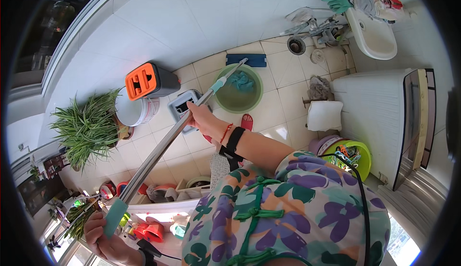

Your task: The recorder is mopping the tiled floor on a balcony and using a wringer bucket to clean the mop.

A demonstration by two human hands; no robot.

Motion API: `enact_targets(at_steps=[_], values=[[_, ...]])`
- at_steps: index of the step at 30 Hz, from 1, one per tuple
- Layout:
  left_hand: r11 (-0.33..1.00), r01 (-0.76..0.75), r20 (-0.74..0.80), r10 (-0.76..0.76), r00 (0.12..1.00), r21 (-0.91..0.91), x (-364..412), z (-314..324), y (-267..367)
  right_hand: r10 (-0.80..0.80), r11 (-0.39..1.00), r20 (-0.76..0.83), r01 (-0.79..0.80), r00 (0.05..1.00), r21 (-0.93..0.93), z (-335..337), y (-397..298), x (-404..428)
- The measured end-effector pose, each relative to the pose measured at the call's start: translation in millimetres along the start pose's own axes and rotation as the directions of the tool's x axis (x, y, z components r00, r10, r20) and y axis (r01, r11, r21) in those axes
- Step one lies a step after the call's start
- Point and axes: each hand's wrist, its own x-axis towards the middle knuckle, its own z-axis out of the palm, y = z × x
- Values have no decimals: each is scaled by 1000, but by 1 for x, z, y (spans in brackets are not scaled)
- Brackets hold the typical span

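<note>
A flat mop's metal pole (158,152) runs diagonally across the view. My left hand (113,239) grips the teal sleeve (115,217) at its near end. Farther along, my right hand (201,116) is closed around the metal tube, below a second teal collar (219,85). The pole passes over a green basin (258,98) of cloudy water, in which a blue cloth (242,81) lies. At the pole's far end, the dark blue mop head (255,60) is on the tiled floor beyond the basin, near the wall.
A grey bucket (188,98) stands left of the basin, beside an orange-topped bin (142,81), a white bucket (133,109) and potted spider plants (88,129). On the right are a floor drain (296,45), a washbasin (376,37), a white appliance (367,115) and a lime tub (364,165).
</note>
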Motion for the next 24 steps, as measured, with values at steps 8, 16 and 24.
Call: enact_targets(at_steps=[8,16,24], values=[[980,-82,-182,116,976,180,0,-64,17,238,968,138,-225,961,-108,98,50,-3],[978,177,-234,-148,961,109,-8,-130,-36,356,900,372,-422,857,112,142,97,46],[914,337,-392,-231,890,227,-28,-166,-86,457,813,333,-539,825,220,147,131,73]])
